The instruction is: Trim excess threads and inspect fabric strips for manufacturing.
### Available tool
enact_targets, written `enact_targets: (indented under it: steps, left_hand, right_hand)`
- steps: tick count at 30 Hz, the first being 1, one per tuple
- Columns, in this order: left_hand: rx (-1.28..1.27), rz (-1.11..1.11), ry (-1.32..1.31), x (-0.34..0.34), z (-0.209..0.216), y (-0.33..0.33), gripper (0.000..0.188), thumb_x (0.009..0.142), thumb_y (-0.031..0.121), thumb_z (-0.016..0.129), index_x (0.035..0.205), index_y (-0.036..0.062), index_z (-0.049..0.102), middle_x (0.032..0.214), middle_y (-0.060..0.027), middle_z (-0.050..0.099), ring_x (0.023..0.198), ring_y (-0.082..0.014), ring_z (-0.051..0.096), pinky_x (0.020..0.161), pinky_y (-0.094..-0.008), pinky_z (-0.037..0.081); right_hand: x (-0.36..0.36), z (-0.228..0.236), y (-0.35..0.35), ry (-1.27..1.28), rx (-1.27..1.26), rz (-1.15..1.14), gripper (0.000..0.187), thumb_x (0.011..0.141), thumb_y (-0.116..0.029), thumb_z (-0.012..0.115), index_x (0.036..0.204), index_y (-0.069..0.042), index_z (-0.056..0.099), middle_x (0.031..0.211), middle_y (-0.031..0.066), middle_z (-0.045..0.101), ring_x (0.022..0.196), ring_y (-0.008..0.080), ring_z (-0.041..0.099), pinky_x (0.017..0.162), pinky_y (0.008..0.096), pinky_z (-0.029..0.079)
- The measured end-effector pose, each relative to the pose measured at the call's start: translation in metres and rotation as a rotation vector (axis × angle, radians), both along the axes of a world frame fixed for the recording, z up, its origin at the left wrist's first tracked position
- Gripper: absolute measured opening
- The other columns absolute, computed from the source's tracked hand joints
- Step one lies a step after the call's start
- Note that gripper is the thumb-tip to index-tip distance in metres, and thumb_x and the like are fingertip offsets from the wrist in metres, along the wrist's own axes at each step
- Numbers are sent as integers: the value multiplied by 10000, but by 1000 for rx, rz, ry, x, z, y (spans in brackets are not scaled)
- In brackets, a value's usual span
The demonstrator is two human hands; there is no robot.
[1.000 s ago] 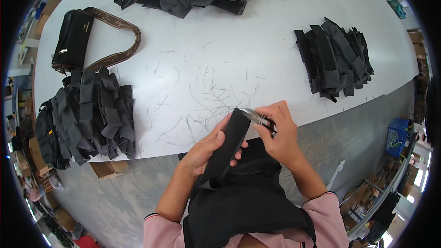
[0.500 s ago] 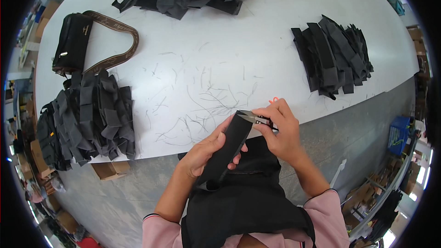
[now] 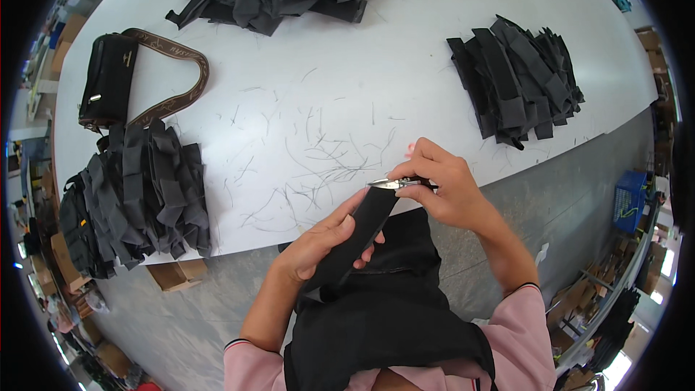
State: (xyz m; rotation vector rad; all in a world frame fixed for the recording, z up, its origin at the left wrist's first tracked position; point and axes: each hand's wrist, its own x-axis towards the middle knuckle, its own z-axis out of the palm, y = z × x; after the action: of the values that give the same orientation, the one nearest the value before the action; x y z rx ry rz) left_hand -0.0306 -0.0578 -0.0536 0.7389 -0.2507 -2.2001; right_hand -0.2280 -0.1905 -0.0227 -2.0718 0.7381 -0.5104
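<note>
Black strip [image 3: 363, 229], lower centre, is clamped in the grip of the left hand [image 3: 322, 246]; the right hand [image 3: 443, 177], grip closed around snips [image 3: 395, 183], holds them farther across its end than a second ago. Lower left shows a cardboard box [image 3: 190, 279], far right a blue basket [image 3: 635, 186], contents unclear.

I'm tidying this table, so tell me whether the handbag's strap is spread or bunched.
Spread: the brown strap lies in a loop beside the black handbag, with white tabletop showing inside.
</note>
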Motion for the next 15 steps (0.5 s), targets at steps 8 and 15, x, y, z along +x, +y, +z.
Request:
enact_targets:
  steps: [8, 15]
  left_hand:
    - [-63, -41, -390, -5, 8, -3, 661, 950, 369, 482, 1473, 114, 168, 1075, -118, 532, 835, -159, 516, 709, -295, 450]
    - [-73, -14, -356, -4, 12, -3, 662, 949, 365, 484, 1470, 104, 170, 1085, -117, 527, 839, -157, 516, 708, -291, 446]
  right_hand:
    - [1, 7, 23, 44, -41, -165, 241, 700, -27, 703, 928, -78, 645, 750, 47, 461, 586, 187, 497, 518, 278, 397]
    - [-7, -14, 36, -201, 297, -342, 198, 761, 14, 648, 953, -24, 619, 816, 32, 469, 670, 103, 534, 590, 218, 413]
